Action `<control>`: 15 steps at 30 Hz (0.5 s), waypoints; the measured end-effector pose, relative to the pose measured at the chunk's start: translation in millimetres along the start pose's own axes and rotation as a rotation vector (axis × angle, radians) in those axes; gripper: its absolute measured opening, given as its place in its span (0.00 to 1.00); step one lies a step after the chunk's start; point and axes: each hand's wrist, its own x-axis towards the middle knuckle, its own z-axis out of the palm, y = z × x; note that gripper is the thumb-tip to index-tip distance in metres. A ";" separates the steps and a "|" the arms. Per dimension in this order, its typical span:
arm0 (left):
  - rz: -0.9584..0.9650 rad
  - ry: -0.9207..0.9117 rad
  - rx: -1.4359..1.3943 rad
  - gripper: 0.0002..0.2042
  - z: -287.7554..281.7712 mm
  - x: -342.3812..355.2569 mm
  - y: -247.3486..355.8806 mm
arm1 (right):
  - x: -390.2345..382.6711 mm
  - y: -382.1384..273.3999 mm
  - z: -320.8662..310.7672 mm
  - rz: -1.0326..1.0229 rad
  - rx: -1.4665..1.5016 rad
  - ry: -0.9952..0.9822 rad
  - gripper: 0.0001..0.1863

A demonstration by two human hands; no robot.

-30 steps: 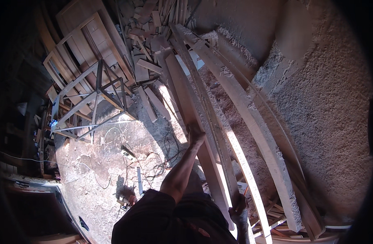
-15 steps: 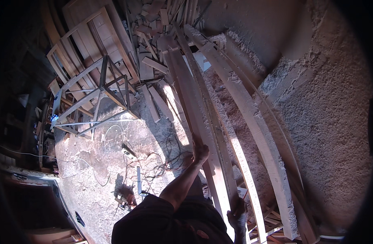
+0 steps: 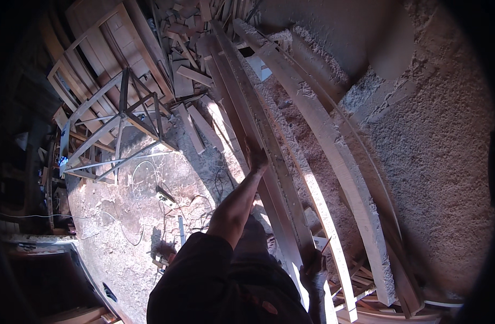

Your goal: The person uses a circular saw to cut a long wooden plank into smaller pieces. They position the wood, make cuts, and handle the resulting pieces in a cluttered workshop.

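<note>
nearest: dark shirt [image 3: 204,275], then right hand [image 3: 314,272], in shadow, closed round the lower end of the long planks [image 3: 238,102]. fingers dark there, exact wrap hard to read. thin reddish stick [image 3: 326,245] just beside that hand; can't tell if it's held.

left hand [image 3: 257,157] further up, arm stretched out, gripping the same planks around mid-length. can't tell if it takes one plank or both.

planks: two, side by side, running from the right hand up toward the top of the view, slightly left. right one narrower, rough, dusty.

right of them: pale strip of timber [image 3: 326,216], lower part in hard sunlight, then a thick curved beam [image 3: 339,146], edges caked with sawdust. slatted wood [image 3: 361,281] under the beam's lower end.

left of the arm: floor [image 3: 107,210], patchy, sunlit. blue-grey bar [image 3: 181,229], loose cables [image 3: 218,181] and a small dark tool [image 3: 165,195] on it, kind unclear.

further: two short boards [image 3: 191,129] lying near each other, left of the planks. open bar frame [image 3: 123,114] stands left of those. big heap of sawdust [image 3: 431,183] fills the right side.

farthest: panelled doors [image 3: 104,48] leaning behind the frame, offcut pile [image 3: 193,27] beside them.
</note>
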 end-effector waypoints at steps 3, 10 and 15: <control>-0.135 -0.062 -0.199 0.45 -11.8 5.0 6.8 | 2.0 4.7 9.7 0.017 -0.049 0.007 0.41; 0.002 -0.117 -0.139 0.58 -10.1 6.3 54.6 | 7.2 29.8 32.1 -0.049 -0.159 0.050 0.47; -0.125 -0.101 0.020 0.57 5.9 -17.4 66.3 | -0.8 39.6 35.9 -0.038 -0.199 -0.006 0.50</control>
